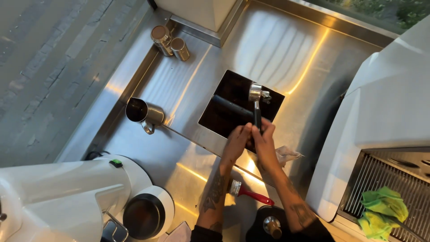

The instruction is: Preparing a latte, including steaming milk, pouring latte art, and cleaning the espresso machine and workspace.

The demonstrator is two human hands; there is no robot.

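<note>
Both my hands grip the black handle of a steel portafilter (pixel 256 95), whose round metal head hangs over a square dark opening (pixel 224 114) sunk in the steel counter. My left hand (pixel 236 142) wraps the handle from the left, my right hand (pixel 264 143) from the right, fingers closed on it. A crumpled pale cloth (pixel 286 154) lies just right of my right hand. A brush with a red handle (pixel 251 192) rests on the counter between my forearms.
A steel milk jug (pixel 144 113) stands left of the opening, two metal shakers (pixel 172 42) at the back. A white grinder (pixel 67 197) fills the lower left. A white espresso machine (pixel 385 112) with a green cloth (pixel 385 213) on its drip grate is at right. A tamper (pixel 272 226) sits below.
</note>
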